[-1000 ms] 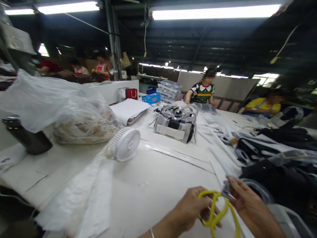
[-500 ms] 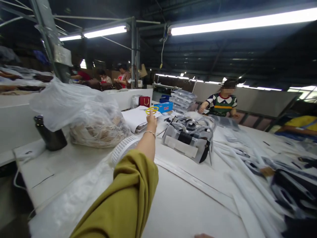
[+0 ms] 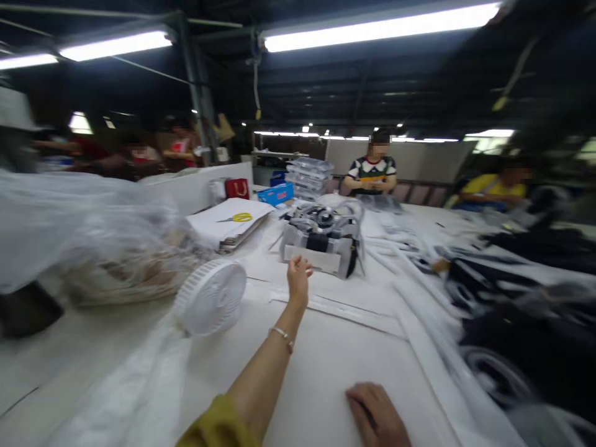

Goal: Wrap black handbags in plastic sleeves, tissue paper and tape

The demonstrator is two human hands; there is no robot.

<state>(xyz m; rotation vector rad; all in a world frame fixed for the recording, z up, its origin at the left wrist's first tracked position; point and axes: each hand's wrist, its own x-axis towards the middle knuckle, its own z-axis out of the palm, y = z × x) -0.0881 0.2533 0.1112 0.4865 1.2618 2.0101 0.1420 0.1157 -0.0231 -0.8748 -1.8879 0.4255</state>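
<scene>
My left hand [image 3: 298, 282] is stretched forward over the white table, its fingers loosely bent and apart, with nothing in it. Just beyond it lies a bundle [image 3: 321, 248] of black and grey parts with a pale strip along the front; whether the fingertips touch it I cannot tell. Yellow-handled scissors [image 3: 242, 217] lie on a stack of white sheets [image 3: 205, 220], left of that hand. At the lower right, my right hand [image 3: 378, 415] rests low on the tabletop. Its fingers are bent, with a dark gap beside the thumb, and no object shows in it.
A white round fan [image 3: 214, 298] stands left of my forearm, beside a large clear plastic bag [image 3: 139, 230]. Behind are a blue box [image 3: 275, 194] and stacked clear packages [image 3: 310, 177]. Black pieces [image 3: 526, 347] cover the right side. Co-workers sit farther back.
My left hand has let go of the scissors on the white sheets and drawn back to the right. My right hand has come farther into view. The view has turned right.
</scene>
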